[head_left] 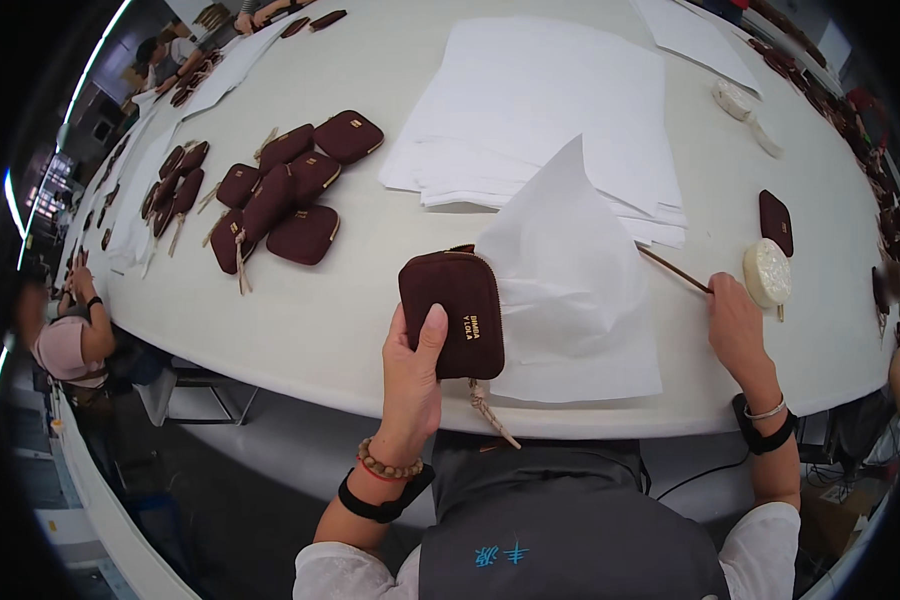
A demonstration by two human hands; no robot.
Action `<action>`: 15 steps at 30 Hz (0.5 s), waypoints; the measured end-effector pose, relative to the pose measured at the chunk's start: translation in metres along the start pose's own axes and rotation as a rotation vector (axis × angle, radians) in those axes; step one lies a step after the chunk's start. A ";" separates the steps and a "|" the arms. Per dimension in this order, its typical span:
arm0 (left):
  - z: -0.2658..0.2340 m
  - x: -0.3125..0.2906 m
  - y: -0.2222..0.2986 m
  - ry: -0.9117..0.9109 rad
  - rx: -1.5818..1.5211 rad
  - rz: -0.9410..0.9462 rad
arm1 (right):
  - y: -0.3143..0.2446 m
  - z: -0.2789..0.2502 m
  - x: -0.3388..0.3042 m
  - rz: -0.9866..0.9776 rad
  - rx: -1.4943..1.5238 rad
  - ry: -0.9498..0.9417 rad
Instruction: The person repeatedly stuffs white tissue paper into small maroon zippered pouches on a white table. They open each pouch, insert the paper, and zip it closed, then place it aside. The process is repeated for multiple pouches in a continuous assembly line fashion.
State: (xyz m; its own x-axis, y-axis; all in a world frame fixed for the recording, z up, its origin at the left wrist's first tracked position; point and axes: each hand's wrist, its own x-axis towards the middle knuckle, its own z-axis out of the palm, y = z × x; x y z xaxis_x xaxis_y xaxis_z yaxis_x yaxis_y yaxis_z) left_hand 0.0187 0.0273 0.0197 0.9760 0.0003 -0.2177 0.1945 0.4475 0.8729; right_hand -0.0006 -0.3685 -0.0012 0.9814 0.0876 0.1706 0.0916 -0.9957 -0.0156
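My left hand is closed round a dark maroon zip purse, thumb on its front and fingers behind. The purse stands upright above the near table edge, with gold lettering, a zip along its side and a knotted beige cord hanging below. Beside it a crumpled sheet of white paper bulges up, one corner pointing upward. My right hand is closed on a thin brown stick, whose far end meets the paper's right edge. What lies under the paper is hidden.
A stack of white paper lies beyond my hands. Several maroon purses are piled at the left. Near my right hand are a cream tape roll and another maroon purse. Other people work round the pale table.
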 end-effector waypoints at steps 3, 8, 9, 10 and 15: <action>-0.014 0.000 0.002 0.043 -0.090 -0.052 | -0.009 -0.043 -0.010 0.361 0.417 0.147; -0.001 0.005 -0.006 0.018 -0.018 0.004 | -0.084 -0.092 -0.042 -0.138 0.411 0.054; 0.006 0.005 -0.008 0.014 0.003 0.063 | -0.090 -0.090 -0.044 -0.143 0.406 0.030; 0.014 0.003 -0.011 0.009 0.014 0.118 | -0.093 -0.087 -0.046 -0.149 0.391 0.001; 0.044 -0.012 -0.014 -0.164 0.148 0.228 | -0.120 -0.062 -0.028 -0.266 0.441 0.037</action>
State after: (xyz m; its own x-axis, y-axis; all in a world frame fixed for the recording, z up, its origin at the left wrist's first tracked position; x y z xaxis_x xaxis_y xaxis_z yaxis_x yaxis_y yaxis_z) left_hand 0.0082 -0.0179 0.0297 0.9965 -0.0640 0.0543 -0.0312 0.3175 0.9477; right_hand -0.0497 -0.2535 0.0572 0.9087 0.3267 0.2598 0.4071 -0.8309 -0.3792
